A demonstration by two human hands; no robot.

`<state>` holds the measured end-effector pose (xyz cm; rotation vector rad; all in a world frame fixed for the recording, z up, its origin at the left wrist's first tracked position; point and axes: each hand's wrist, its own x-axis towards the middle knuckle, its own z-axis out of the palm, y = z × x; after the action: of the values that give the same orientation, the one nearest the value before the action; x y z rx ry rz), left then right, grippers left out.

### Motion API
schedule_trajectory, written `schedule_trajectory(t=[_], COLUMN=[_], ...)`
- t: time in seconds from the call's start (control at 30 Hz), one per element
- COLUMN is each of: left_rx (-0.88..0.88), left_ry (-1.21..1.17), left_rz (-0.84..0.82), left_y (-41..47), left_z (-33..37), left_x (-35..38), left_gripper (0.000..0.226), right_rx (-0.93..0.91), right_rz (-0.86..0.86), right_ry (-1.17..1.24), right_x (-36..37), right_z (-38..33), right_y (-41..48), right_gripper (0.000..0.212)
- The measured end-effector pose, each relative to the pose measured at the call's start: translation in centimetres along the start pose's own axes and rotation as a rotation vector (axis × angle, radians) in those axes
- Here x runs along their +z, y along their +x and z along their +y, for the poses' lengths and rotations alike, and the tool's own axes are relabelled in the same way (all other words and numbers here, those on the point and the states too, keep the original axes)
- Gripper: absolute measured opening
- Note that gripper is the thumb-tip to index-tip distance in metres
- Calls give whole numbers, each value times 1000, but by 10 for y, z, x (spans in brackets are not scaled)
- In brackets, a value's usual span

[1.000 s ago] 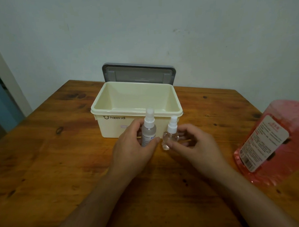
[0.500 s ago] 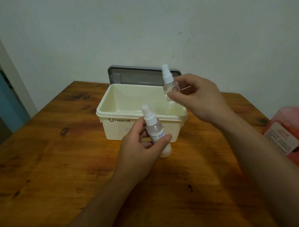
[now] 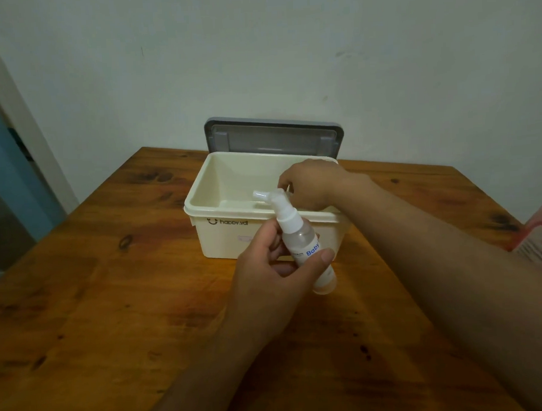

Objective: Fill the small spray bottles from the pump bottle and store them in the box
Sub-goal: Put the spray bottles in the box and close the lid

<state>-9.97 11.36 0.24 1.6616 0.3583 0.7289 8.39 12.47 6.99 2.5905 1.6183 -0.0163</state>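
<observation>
A cream box [image 3: 216, 238] stands open on the wooden table, its grey lid [image 3: 273, 139] upright behind it. My right hand [image 3: 314, 184] reaches down inside the box and holds the small clear spray bottle [image 3: 261, 194] on its side; only its white cap shows. In front of the box my left hand [image 3: 266, 272] grips the taller spray bottle [image 3: 302, 244] with the blue "Baby" label, tilted with its cap toward the box. The red pump bottle [image 3: 541, 246] is cut off at the right edge.
The wooden table [image 3: 112, 305] stretches wide to the left and toward me. A white wall rises right behind the box. A door frame and a blue door [image 3: 0, 161] stand at the left.
Both bottles were lifted off the table. My right hand carried the small bottle up over the box rim and then lowered it inside. My left hand tilted the taller bottle.
</observation>
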Motion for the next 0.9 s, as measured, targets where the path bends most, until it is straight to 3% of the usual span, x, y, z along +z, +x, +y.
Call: schedule_trajectory(t=[0.7,0.9], left_rx=[13,11], left_ry=[8,-13], left_rz=[-12,-12], left_y=[1,1], left_z=[1,1], left_x=[1,1], left_gripper=[55,51], right_rx=[0,8], right_rz=[-72,-35], right_ry=[44,79], right_x=[12,4], right_z=[-2,0], right_y=[14,4], right_gripper=[13,26])
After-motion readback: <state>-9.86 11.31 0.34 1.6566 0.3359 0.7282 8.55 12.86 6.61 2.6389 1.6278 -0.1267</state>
